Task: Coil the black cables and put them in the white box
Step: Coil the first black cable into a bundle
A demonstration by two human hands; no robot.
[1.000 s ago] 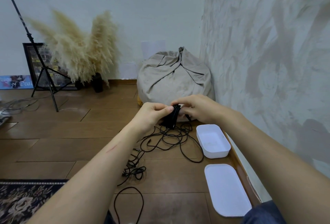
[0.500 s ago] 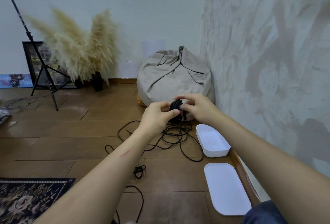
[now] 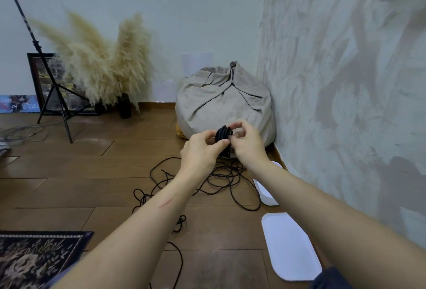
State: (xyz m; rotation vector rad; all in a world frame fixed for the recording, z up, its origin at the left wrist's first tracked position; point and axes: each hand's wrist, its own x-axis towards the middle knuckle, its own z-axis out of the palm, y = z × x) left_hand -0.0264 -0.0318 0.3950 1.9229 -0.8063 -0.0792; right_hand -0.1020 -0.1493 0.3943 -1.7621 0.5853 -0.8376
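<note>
wooden floor below: your left hand and right hand pinch the black coil; fingers clamped. next, probably wind in the loose cable.

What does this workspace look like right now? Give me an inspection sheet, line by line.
Surface: wood floor.
Job's things: white box by the right wall, partly behind the right forearm; white lid flat on the floor nearer the camera.
Clutter: patterned rug at lower left.
Hands: left hand and right hand both grip the coiled black bundle, above the floor.
Cables: loose black cable tangled on the floor below the hands.
Surroundings: beanbag, pampas grass, tripod stand.
</note>
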